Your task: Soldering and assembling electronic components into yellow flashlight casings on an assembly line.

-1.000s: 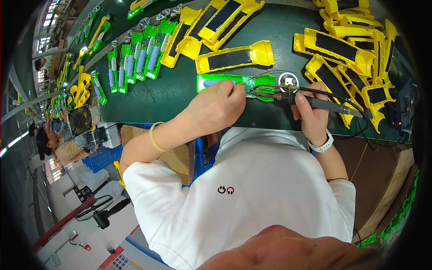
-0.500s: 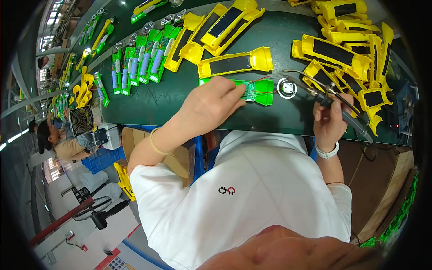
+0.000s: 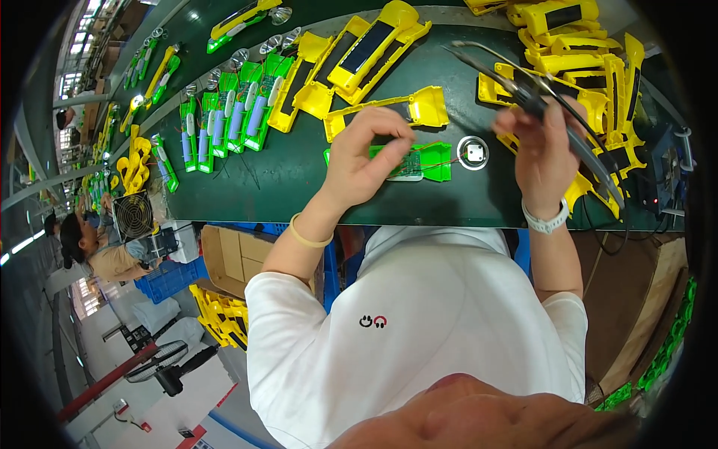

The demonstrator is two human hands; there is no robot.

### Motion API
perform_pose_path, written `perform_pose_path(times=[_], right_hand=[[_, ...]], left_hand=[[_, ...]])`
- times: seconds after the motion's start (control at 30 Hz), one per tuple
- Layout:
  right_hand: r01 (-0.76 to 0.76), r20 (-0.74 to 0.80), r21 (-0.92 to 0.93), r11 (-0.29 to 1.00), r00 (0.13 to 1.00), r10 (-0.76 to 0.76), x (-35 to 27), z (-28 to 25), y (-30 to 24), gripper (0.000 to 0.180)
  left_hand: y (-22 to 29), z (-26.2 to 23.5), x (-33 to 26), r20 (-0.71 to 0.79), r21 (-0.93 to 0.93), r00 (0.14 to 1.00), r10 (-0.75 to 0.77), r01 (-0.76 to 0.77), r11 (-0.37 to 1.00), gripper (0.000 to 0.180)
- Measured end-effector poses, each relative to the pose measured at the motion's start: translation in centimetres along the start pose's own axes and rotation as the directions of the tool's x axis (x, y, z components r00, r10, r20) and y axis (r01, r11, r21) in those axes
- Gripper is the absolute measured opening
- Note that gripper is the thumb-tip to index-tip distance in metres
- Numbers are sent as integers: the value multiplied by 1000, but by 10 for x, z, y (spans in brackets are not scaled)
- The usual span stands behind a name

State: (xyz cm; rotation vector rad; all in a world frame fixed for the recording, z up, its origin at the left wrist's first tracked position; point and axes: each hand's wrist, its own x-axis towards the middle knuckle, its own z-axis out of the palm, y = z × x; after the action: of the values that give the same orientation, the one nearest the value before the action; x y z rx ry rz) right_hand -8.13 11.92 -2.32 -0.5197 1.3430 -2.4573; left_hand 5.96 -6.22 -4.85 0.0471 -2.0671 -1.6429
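On the dark green bench lies a green plastic housing [image 3: 434, 161] with a small circuit board [image 3: 406, 166] and thin red wires in it. My left hand [image 3: 366, 153] rests over its left part, fingertips pinching at the board. A round silver reflector [image 3: 473, 153] lies just right of the housing. My right hand [image 3: 542, 146] is raised to the right of it and grips a dark soldering iron [image 3: 553, 112] with its cable, the tip pointing up-left away from the housing.
Yellow housings [image 3: 374, 52] with dark panels lie beyond the green one, and a pile of yellow housings [image 3: 598, 82] fills the right. Green housings with blue-grey cells [image 3: 232, 112] stand in a row at left. Another person [image 3: 97, 247] sits far left beside a fan [image 3: 134, 217].
My right hand has lifted the soldering iron up and right, away from the green housing. My left hand has stayed on the housing, fingers now curled onto the board.
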Motion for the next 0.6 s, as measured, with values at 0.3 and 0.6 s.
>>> perform_pose_path(times=[0.3,0.6], right_hand=[[-249,169,71,966,957,234,19,19,45,25],[-161,73,-229,960,981,181,-33,-17,20,22]], left_hand=[[1,2,4,204,657,963,176,-268,705,14],[-3,-19,4,189,648,982,-27,-104,754,10]])
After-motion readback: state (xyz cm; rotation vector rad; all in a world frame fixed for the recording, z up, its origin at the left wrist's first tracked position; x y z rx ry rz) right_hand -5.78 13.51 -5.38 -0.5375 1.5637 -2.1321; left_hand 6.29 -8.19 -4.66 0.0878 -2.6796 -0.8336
